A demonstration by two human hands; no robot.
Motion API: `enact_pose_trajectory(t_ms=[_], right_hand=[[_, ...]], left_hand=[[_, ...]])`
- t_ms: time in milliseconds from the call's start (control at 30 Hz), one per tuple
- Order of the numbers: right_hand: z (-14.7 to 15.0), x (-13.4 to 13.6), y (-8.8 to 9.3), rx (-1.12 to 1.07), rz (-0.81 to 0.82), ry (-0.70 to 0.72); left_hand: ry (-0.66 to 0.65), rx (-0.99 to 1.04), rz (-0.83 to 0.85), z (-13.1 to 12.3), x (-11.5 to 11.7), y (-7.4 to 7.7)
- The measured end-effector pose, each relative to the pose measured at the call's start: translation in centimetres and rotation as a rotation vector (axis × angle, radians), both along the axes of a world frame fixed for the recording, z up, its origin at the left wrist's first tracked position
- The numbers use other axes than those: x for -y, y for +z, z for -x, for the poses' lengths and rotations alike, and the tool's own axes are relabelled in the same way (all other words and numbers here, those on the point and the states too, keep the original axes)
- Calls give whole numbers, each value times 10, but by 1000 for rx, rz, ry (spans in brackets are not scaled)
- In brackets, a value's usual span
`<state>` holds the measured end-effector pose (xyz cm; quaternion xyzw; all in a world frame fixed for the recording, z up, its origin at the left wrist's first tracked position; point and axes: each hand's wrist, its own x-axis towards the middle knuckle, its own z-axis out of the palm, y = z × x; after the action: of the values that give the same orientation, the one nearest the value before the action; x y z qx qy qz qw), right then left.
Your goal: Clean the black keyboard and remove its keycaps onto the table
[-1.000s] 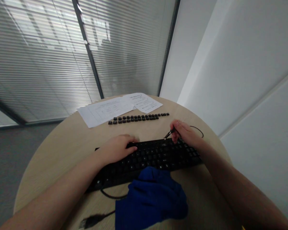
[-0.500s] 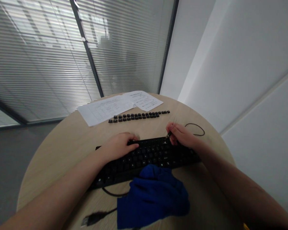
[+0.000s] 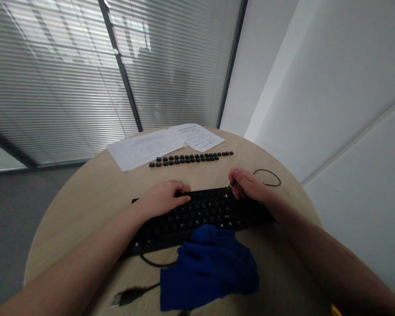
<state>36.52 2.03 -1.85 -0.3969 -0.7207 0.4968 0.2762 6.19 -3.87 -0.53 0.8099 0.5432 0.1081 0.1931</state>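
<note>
A black keyboard (image 3: 197, 216) lies on the round wooden table, with its number keys toward my right. My left hand (image 3: 166, 198) grips its far edge, thumb on the top side and fingers curled behind. Over the upper right keys, my right hand (image 3: 245, 183) pinches a thin wire keycap puller (image 3: 229, 187). The tool's metal tips reach down to a key near the far edge; whether they are hooked on it I cannot tell. Beyond the keyboard, loose black keycaps (image 3: 187, 159) stand in two rows.
A crumpled blue cloth (image 3: 210, 272) overlaps the keyboard's near edge. A cable with a USB plug (image 3: 125, 296) comes out from under it. Printed papers (image 3: 148, 148) lie at the table's far side. A black cord loop (image 3: 272, 176) lies right of my right hand.
Both hands stay in nearly the same place, the right still pinching the puller at the upper right keys. The view has shifted very slightly.
</note>
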Motion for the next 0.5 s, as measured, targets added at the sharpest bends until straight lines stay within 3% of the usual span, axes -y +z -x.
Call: enact_pose_trajectory(t_ms=[500], right_hand=[[2,-4,-1,48,-39,82]], left_hand=[[34,23,17,-1,0,1]])
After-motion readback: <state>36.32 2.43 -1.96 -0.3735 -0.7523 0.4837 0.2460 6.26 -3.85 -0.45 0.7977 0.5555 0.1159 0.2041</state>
